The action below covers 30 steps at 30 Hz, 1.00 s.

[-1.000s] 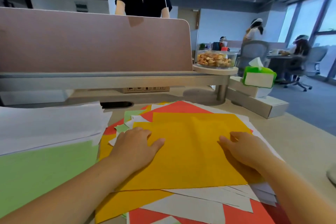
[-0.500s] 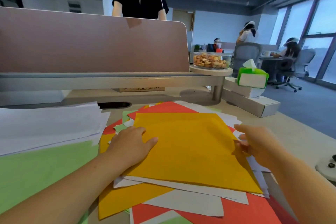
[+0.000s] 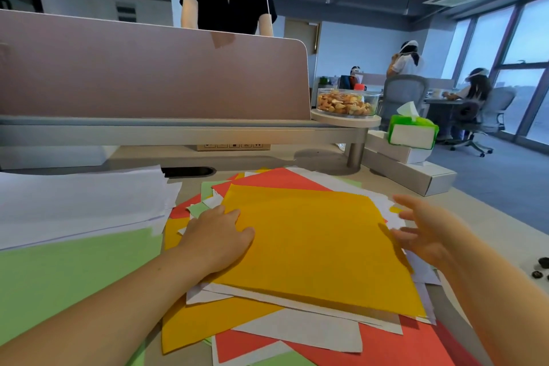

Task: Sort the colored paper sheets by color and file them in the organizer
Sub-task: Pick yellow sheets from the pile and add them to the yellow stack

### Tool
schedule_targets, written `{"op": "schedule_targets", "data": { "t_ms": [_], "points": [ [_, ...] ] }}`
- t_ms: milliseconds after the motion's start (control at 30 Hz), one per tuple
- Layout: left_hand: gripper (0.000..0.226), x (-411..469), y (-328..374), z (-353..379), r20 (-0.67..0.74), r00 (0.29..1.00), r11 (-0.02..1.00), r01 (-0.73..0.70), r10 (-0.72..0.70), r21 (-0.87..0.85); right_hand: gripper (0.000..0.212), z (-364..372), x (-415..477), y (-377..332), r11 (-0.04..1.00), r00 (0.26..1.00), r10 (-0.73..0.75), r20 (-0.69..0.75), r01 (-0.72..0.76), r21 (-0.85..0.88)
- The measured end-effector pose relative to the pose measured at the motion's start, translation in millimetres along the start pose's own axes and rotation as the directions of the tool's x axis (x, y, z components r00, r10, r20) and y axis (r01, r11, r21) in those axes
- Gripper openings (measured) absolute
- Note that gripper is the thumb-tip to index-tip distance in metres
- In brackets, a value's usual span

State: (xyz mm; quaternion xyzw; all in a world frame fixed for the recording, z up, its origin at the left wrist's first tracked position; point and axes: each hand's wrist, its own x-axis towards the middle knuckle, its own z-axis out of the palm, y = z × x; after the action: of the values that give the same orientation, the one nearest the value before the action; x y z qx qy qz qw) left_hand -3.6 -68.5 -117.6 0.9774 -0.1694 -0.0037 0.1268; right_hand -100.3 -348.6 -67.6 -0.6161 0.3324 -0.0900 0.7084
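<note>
**Open Hands Frame Yellow Sheet on Desk Strewn With Coloured Paper**

A large orange-yellow paper sheet is lying uppermost on a loose pile of red, white, green and yellow sheets, filling the centre and lower middle of the frame on a pale desk. The person's left hand is resting flat on the sheet's left edge, with the fingers straight and close together, pressing the paper onto the pile. The right hand is reaching in at the sheet's right edge with the fingers spread wide and the palm turned inward. From here I cannot tell whether it is touching the paper. Neither hand is gripping anything.

At lower left a broad light-green sheet is lying beside the pile, and a stack of white paper is overlapping its far edge. A dusty-pink partition panel is running across the upper left, and a person in a black top is standing behind it. To the right of the panel a clear glass bowl of snacks is sitting on a round shelf. At centre right a green tissue pack is resting on long white cardboard boxes.
</note>
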Motion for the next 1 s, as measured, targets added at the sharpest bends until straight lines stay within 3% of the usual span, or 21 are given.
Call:
{"op": "schedule_targets", "data": {
  "t_ms": [100,200,300,433,600,733,833,933,1000],
  "points": [
    [0.064,0,0,-1,0.016,1.0,0.999,0.015,-0.015,-0.052,0.057,-2,-1,-4,0.988,0.999,0.003,-0.043,0.003,0.152],
    [0.067,0,-1,-1,-0.008,1.0,0.989,0.029,-0.03,-0.147,0.065,-2,0,0,0.96,0.994,0.077,0.077,-0.095,0.262],
    [0.066,-2,-3,-1,-0.062,0.998,0.979,-0.009,-0.004,-0.203,0.05,2,0,7,0.98,0.983,0.131,0.127,-0.148,0.134],
    [0.065,-4,-3,-3,-0.082,0.997,0.978,-0.028,0.011,-0.209,0.03,8,-5,13,0.992,0.976,0.097,0.192,-0.08,-0.097],
    [0.058,-5,-2,-6,-0.126,0.992,0.96,-0.051,0.017,-0.277,0.016,15,-4,19,0.926,0.998,-0.042,0.055,0.06,-0.372],
    [0.047,-4,-1,-12,-0.192,0.981,0.905,-0.061,-0.023,-0.422,0.011,16,-2,21,0.925,0.999,-0.024,-0.022,0.014,-0.38],
    [0.034,0,-3,-15,-0.256,0.964,0.848,-0.079,-0.067,-0.523,0.03,11,1,20,0.96,1.0,-0.008,-0.03,-0.001,-0.281],
    [0.025,1,-2,-19,-0.272,0.951,0.786,-0.054,-0.148,-0.615,0.009,6,-6,18,0.98,1.0,0.005,-0.026,-0.01,-0.198],
    [0.024,3,-3,-17,-0.238,0.949,0.725,-0.012,-0.21,-0.689,0.011,3,-6,17,0.988,1.0,-0.004,-0.008,0.003,-0.152]
  ]
}}
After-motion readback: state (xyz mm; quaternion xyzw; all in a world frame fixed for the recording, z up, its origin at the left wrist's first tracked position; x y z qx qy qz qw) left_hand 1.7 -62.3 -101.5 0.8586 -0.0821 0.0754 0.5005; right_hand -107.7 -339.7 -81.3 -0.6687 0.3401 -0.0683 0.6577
